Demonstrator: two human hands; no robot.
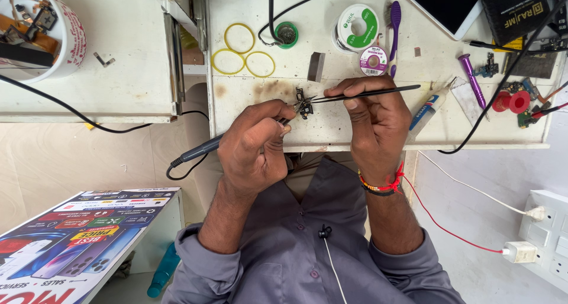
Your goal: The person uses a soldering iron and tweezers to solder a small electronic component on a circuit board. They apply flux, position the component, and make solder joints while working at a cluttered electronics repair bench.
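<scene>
A small black electronic part (pixel 304 104) lies on the white workbench (pixel 248 120) near its front edge. My left hand (pixel 255 143) grips a soldering iron (pixel 204 149) with a dark handle and cord, its tip touching the part from the left. My right hand (pixel 374 119) pinches black tweezers (pixel 370 92), whose points reach the part from the right. A red thread and bead bracelet (pixel 381 184) circles my right wrist.
Three yellow rubber bands (pixel 241 50), a green solder spool (pixel 357 27), a small tape roll (pixel 373 61), a purple brush (pixel 394 26), a grey block (pixel 316 66) and a glue tube (pixel 427 110) lie behind. A white tub of parts (pixel 41 31) sits far left; a power strip (pixel 547 236) sits lower right.
</scene>
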